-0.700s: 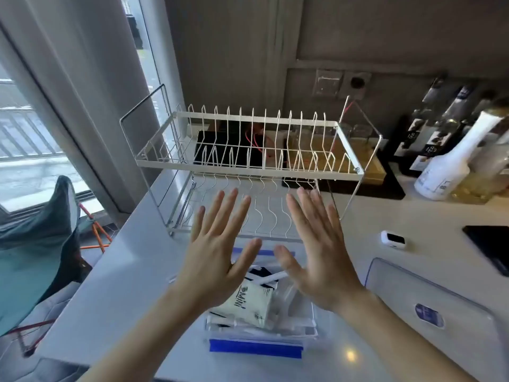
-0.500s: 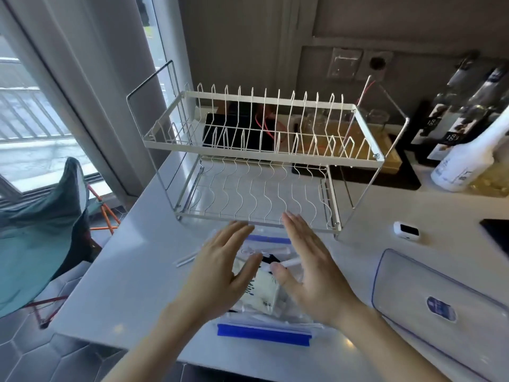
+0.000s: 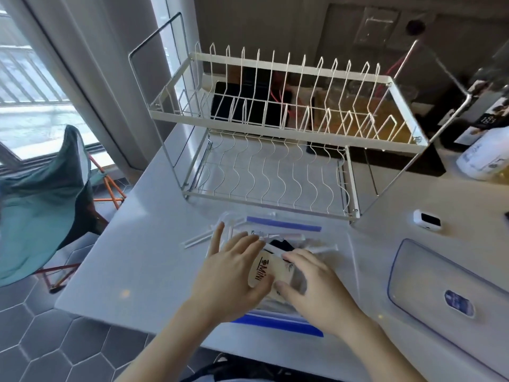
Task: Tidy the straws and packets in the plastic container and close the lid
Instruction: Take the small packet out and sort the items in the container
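A clear plastic container (image 3: 283,224) with blue clips at its near and far rims sits on the white counter in front of me. Inside lie a white packet (image 3: 265,271) printed "MiNi", a dark packet (image 3: 281,245) and several wrapped straws (image 3: 316,248). Some straws (image 3: 197,239) stick out over the container's left side onto the counter. My left hand (image 3: 234,274) rests on the packet's left side and my right hand (image 3: 311,285) on its right side, fingers on the contents. The clear lid (image 3: 429,274) with a blue label lies flat to the right.
A white two-tier wire dish rack (image 3: 275,128) stands just behind the container. A small white device (image 3: 426,219) lies on the counter at right, a white bottle (image 3: 484,158) further back. The counter edge is near me; a teal folding chair (image 3: 41,202) stands on the floor at left.
Both hands came down from in front of the rack onto the container's contents and drew together on the white packet. The camera tilted downward.
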